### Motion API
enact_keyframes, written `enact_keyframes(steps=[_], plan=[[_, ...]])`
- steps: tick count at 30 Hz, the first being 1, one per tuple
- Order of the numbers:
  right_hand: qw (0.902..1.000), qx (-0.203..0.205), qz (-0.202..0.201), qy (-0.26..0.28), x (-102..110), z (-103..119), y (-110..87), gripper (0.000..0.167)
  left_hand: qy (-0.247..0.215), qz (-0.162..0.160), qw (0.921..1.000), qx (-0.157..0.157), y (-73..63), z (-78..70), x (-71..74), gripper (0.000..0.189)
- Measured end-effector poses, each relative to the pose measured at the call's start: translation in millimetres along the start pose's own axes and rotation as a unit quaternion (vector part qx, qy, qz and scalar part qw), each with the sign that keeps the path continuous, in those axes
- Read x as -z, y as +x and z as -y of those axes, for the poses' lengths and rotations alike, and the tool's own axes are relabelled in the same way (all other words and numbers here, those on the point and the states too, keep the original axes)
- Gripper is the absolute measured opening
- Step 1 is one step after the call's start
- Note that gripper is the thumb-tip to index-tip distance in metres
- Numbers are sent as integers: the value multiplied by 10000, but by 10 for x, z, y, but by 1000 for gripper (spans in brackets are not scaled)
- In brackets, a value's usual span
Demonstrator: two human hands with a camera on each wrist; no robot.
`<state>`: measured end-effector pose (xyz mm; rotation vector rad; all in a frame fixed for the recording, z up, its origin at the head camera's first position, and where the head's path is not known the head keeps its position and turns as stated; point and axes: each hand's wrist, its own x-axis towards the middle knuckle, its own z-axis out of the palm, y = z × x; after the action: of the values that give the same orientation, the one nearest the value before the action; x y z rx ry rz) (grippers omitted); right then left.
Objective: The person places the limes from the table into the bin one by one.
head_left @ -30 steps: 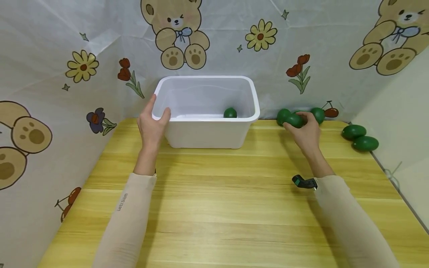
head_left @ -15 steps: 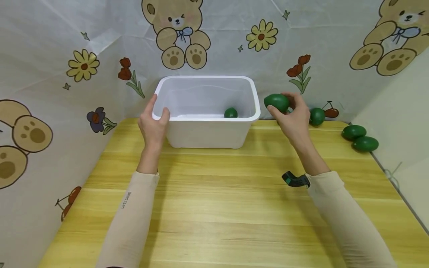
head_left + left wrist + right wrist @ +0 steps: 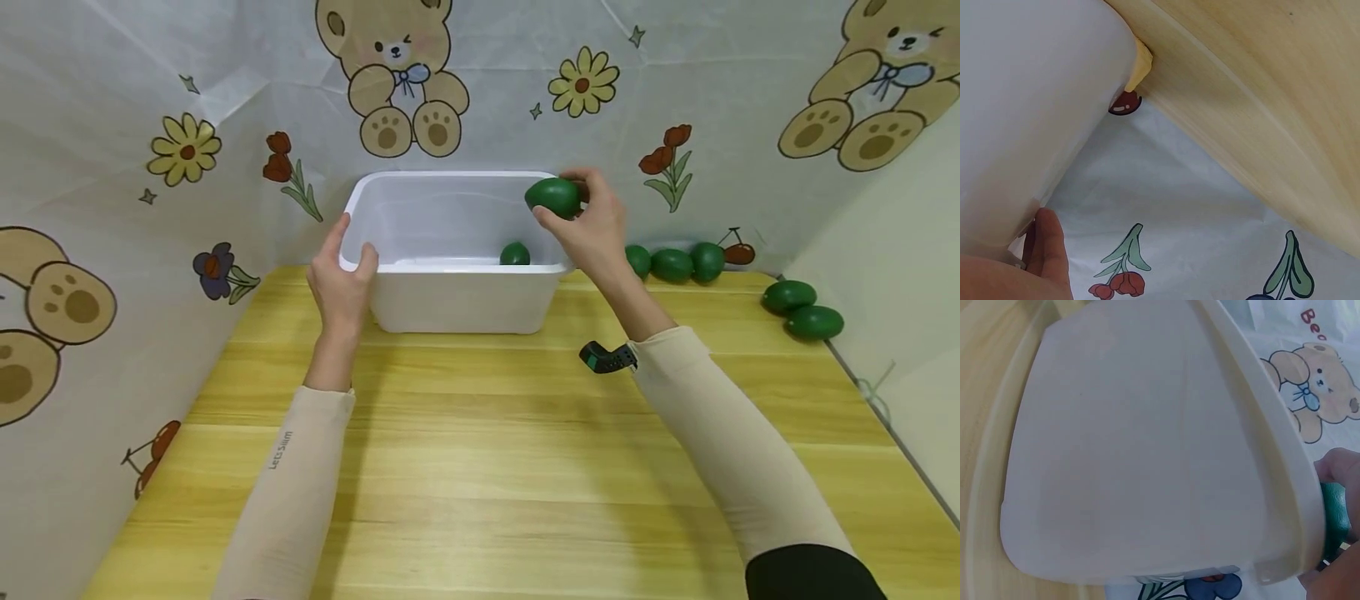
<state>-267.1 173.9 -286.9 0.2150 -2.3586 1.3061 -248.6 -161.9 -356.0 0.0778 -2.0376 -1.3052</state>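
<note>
A white plastic bin (image 3: 465, 300) stands on the table against the back cloth. My left hand (image 3: 341, 287) holds its front left corner, thumb at the front rim; in the left wrist view, the fingers (image 3: 1052, 244) lie along the outer wall. A dark green, smooth, lime-shaped fruit (image 3: 553, 197) is in my right hand (image 3: 596, 225), pinched between thumb and fingers above the bin's right rim. The right wrist view shows part of this fruit (image 3: 1335, 515) behind the rim. One similar fruit (image 3: 515, 254) lies inside the bin, its lower part hidden by the front wall.
Three more green fruits (image 3: 672, 265) lie in a row along the back cloth, right of the bin. A pair of them (image 3: 814, 323) sits farther right beside the pale side wall (image 3: 900, 292). Wood-grain table (image 3: 465, 450) stretches in front.
My right hand has lifted one green fruit from the row at the back right and carried it left to the bin's right rim. The left hand stays on the bin.
</note>
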Motion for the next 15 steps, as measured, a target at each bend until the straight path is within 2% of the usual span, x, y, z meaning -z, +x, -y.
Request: enact_keyframes(steps=[4,9,12,15], plan=[[9998,-66,123,-165,-108,-30,92,59,50,-35,10000,-61,-1,6,-5,53],[9986,-19,365,-383,-132,-70,204,62,55,-17,10000,-45,1,-16,-5,52],[9986,1,442,-292,-130,-120,242,60,59,-16,10000,-21,-7,-18,2,52],[9994,-103,327,-69,-124,-171,230,56,59,6,10000,-23,-10,-13,6,52]])
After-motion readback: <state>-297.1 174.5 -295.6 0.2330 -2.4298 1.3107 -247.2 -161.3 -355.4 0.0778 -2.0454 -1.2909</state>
